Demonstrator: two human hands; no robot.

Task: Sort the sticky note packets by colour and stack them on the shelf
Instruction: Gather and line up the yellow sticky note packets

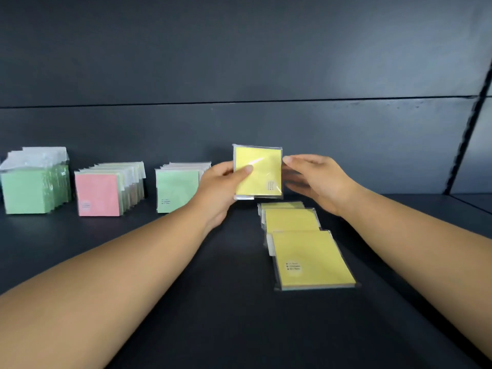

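My left hand (pixel 221 187) grips a yellow sticky note packet (pixel 262 166) upright above the dark shelf (pixel 186 275), thumb across its front. My right hand (pixel 316 179) is just right of the packet with relaxed fingers; a fingertip touches its upper right edge. Below it three yellow packets (pixel 311 259) lie flat in an overlapping row. To the left stand upright rows of packets: a green row (pixel 29 190), a row fronted by a pink packet (pixel 97 194), and a row fronted by a pale green packet (pixel 175 190).
The shelf's dark back wall (pixel 239 62) rises behind the packets. A slotted upright rail (pixel 468 129) runs down the right side.
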